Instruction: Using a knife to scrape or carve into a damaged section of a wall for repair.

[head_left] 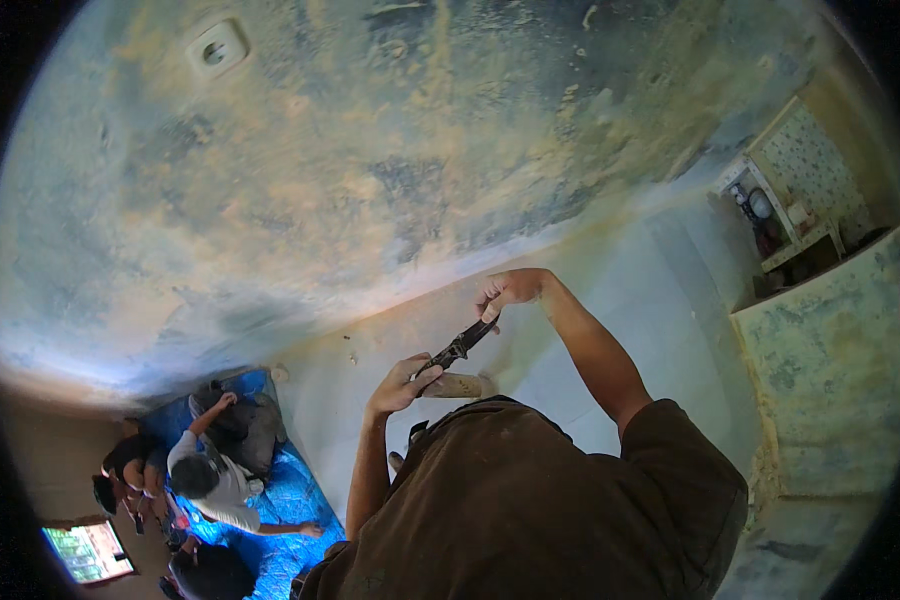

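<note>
My left hand (pixel 405 385) is closed around the lower left end of a long, slim black object (pixel 458 347) with a ridged middle. Its upper right end is pinched in the fingers of my right hand (pixel 508 292). Stretched at a slant between both hands, it hangs in front of my body above the pale floor (pixel 590 335). Its exact kind is too small to make out. Just below it shows a tan, rounded shape (pixel 455 386), partly hidden by my left hand and dark shirt.
A stained wall (pixel 370 170) with a white socket (pixel 217 48) rises ahead. Several people sit at the lower left, one in a pale shirt (pixel 205 480) on a blue mat (pixel 295 490). At the right, a low partition (pixel 830 350) stands before a shelf (pixel 805 245) holding small items.
</note>
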The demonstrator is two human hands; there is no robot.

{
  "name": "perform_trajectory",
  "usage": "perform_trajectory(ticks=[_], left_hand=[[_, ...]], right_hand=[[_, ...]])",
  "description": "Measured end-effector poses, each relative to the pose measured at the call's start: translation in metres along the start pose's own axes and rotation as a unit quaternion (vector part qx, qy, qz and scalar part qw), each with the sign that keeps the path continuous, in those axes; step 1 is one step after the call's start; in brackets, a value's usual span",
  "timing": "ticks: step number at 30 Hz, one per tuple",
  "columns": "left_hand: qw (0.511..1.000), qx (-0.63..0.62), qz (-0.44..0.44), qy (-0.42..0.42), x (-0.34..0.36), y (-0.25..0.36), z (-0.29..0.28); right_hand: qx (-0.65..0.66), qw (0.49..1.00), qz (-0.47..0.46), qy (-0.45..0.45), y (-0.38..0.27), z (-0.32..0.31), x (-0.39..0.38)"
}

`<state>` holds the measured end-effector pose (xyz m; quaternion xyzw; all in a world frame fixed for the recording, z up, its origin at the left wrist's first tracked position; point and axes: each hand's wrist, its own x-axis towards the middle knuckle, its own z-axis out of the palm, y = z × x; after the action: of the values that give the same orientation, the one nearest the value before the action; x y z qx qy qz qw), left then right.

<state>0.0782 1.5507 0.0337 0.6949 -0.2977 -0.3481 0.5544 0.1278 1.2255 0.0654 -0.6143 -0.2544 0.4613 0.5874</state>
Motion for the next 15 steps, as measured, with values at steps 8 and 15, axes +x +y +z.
perform_trajectory(ticks=[8,15], left_hand=[[0.993,-0.027,0.071,0.092,0.058,0.052,0.043],[0.981,-0.017,0.106,0.159,0.08,0.088,0.064]], right_hand=[[0.147,0.925,-0.214,0.276,0.013,-0.002,-0.087],[0.083,0.826,-0.232,0.507,-0.02,0.061,-0.089]])
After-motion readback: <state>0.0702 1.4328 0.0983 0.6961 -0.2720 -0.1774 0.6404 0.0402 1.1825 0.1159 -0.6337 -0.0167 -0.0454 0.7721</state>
